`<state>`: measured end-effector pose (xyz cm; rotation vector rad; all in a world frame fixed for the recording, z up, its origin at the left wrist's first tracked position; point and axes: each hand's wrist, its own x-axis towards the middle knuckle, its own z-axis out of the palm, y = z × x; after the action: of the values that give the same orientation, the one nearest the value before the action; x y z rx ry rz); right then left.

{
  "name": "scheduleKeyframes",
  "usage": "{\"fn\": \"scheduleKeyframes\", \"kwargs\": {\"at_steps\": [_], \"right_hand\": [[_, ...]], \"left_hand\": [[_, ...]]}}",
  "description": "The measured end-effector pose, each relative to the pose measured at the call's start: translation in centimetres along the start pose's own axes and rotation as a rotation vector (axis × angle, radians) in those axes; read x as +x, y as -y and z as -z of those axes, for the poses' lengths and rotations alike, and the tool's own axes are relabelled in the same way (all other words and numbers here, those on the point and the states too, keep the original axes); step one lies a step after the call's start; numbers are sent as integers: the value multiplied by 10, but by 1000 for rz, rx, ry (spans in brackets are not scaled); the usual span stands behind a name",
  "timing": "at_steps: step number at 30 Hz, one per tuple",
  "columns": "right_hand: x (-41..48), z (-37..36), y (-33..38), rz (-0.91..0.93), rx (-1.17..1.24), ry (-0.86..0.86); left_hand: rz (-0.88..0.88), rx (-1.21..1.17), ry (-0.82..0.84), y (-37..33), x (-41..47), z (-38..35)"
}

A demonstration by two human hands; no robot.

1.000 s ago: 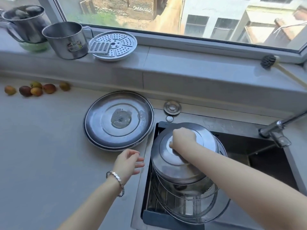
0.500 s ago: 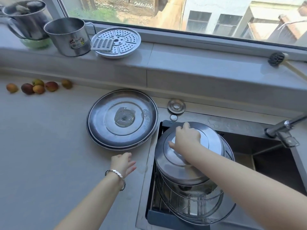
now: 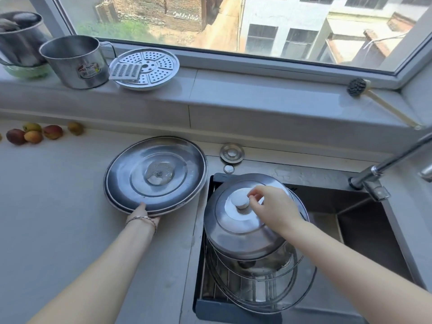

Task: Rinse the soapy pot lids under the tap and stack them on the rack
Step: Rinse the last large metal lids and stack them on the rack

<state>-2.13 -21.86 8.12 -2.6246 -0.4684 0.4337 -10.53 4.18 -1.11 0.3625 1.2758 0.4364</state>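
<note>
Two large steel lids (image 3: pixel 163 199) lie stacked upside down on the counter left of the sink, with soapy foam in the middle of the top one. My left hand (image 3: pixel 142 212) grips their near rim, thumb on top and fingers hidden beneath. Several steel lids lean stacked in the wire rack (image 3: pixel 233 309) at the sink's left end. The top lid (image 3: pixel 238 232) has a white knob (image 3: pixel 240 198). My right hand (image 3: pixel 268 204) hovers just right of that knob, with its fingers loose and holding nothing.
The tap (image 3: pixel 374 174) reaches in from the right over the dark sink basin (image 3: pixel 364 235). A sink stopper (image 3: pixel 232 152) lies behind the rack. On the sill stand steel mugs (image 3: pixel 74 61), a steamer plate (image 3: pixel 145 69) and a brush (image 3: pixel 357 87). Fruit (image 3: pixel 32 134) lies at far left.
My right hand has let go of the top lid's knob and drawn slightly right. My left hand has reached forward from the counter and taken the large lids' near rim.
</note>
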Motion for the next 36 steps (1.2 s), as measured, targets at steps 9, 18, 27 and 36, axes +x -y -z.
{"fn": "scheduleKeyframes", "kwargs": {"at_steps": [9,18,27,36], "right_hand": [[-16,51,-47,-179,573,-39],[-51,101,-139,-467,1081,-64],[-95,103,-272,-479,930,-194],[-42,136,-330,-643,836,64]], "left_hand": [[-152,205,261,3,-103,-1],[-240,731,443,83,-212,-7],[-69,762,305,206,-243,-34],[-577,924,51,255,-264,-64]]}}
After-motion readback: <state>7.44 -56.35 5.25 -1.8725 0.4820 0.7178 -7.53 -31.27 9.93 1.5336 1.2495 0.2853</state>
